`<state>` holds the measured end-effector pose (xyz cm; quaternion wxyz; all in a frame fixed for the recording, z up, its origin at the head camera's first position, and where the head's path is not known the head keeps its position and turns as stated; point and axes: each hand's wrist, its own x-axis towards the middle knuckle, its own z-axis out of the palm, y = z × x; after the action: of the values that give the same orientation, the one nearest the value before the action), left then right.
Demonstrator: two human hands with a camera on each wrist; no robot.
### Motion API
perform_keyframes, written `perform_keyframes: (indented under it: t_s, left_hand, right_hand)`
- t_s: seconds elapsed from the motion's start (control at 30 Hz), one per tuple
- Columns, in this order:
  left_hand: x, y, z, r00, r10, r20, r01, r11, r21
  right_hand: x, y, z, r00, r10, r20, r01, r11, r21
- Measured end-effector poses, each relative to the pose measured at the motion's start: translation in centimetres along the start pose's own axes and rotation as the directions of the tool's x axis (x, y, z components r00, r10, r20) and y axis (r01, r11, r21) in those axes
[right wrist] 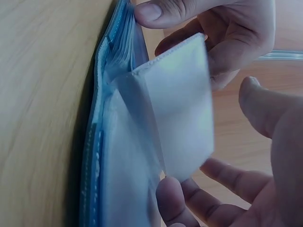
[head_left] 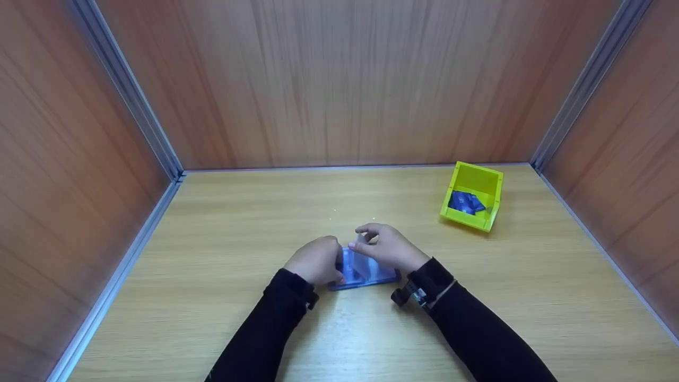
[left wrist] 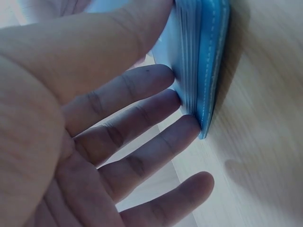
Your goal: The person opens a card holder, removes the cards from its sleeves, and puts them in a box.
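Note:
A blue card holder with stitched edges and clear plastic sleeves lies spread on the table. At its left side is my left hand. Its thumb rests on the stacked sleeves, and several fingertips touch the holder's edge. My right hand is over the right half, with its fingertips at the edge of one raised clear sleeve. That sleeve stands up from the holder, one finger in front of it and others behind. More sleeves lie flat below.
Toward the back right stands a yellow-green bin with blue packets inside. A few tiny white specks dot the table behind the holder. Wood-grain panels enclose the table at the back and both sides.

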<state>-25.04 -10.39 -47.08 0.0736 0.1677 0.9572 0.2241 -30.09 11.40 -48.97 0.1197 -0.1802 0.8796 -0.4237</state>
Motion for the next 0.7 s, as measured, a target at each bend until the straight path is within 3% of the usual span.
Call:
perform_keyframes:
  t_s: [0.2,0.7]
  left_hand:
    - [0.1,0.0,0.0,1.000,-0.001,0.000,0.001,1.000,0.012]
    - [0.1,0.0,0.0,1.000,-0.006,0.004,0.006,1.000,0.014]
  right_hand:
    - [0.0,0.0,-0.3,1.000,0.015,-0.011,-0.015,0.999,0.041]
    - [0.4,0.4,-1.1,0.991,0.099,-0.090,-0.103,0.994,-0.040]
